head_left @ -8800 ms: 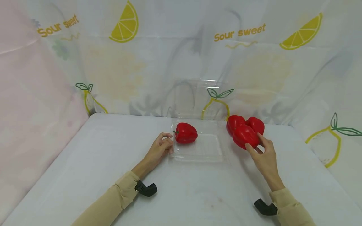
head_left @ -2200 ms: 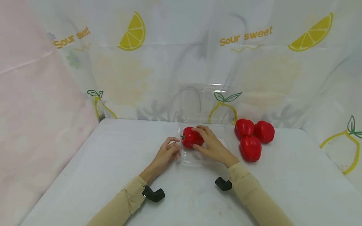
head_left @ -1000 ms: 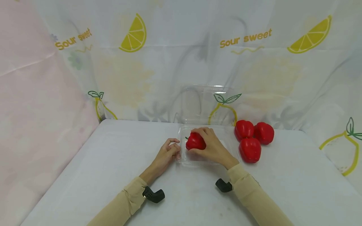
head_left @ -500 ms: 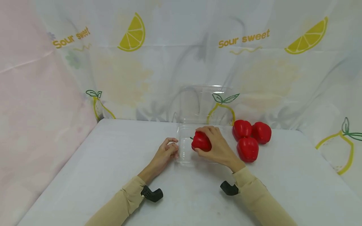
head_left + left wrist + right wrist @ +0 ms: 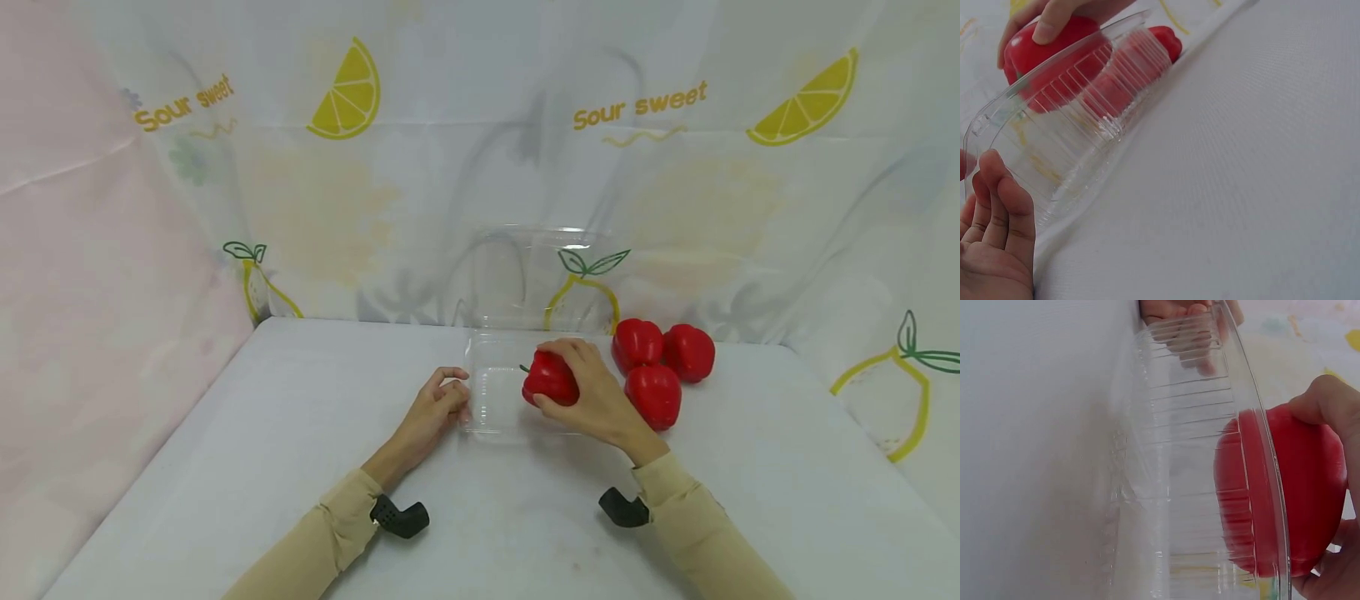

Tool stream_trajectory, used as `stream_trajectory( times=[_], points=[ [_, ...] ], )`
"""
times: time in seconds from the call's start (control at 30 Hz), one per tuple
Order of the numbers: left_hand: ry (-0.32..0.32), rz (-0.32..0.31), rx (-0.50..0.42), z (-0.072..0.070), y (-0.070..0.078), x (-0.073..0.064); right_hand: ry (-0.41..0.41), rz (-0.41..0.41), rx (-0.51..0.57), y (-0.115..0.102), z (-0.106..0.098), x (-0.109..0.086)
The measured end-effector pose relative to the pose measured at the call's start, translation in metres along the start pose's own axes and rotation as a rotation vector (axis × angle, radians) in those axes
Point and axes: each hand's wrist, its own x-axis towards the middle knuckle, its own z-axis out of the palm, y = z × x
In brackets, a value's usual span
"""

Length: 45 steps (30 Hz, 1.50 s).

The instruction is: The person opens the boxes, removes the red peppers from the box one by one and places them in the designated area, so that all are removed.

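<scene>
My right hand (image 5: 596, 392) grips a red bell pepper (image 5: 552, 379) with the thumb on the near side and fingers over the far side. The pepper hangs in the clear plastic clamshell container (image 5: 491, 417), its green stem pointing left. In the right wrist view, part of the pepper (image 5: 1310, 487) rises above the rim and the rest shows through the ribbed wall. My left hand (image 5: 433, 410) holds the container's left rim; the left wrist view shows bent fingers (image 5: 1013, 206) against the wall and a fingertip beyond it.
Three more red bell peppers (image 5: 652, 396) sit grouped on the white table (image 5: 315, 433), right of the container. The container's clear lid (image 5: 498, 283) stands upright at the back, before a lemon-print curtain (image 5: 450, 167).
My right hand first let go of a pepper among the group at right, then took the one in the container. It has shifted that pepper from the left side rightward. My left hand stays put.
</scene>
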Motion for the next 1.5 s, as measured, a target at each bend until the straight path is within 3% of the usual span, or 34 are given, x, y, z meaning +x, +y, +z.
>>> stream_trajectory(
  times=[0.4, 0.93, 1.5],
  points=[
    [-0.002, -0.002, -0.021, 0.000, 0.001, 0.000, 0.036, 0.021, -0.039, 0.010, -0.014, -0.012],
    [0.000, -0.004, -0.004, 0.001, 0.003, -0.001, 0.004, 0.164, -0.029, 0.019, -0.043, -0.018],
    [0.005, -0.003, -0.006, 0.001, 0.002, -0.001, 0.013, 0.236, 0.043, 0.025, -0.064, -0.021]
  ],
)
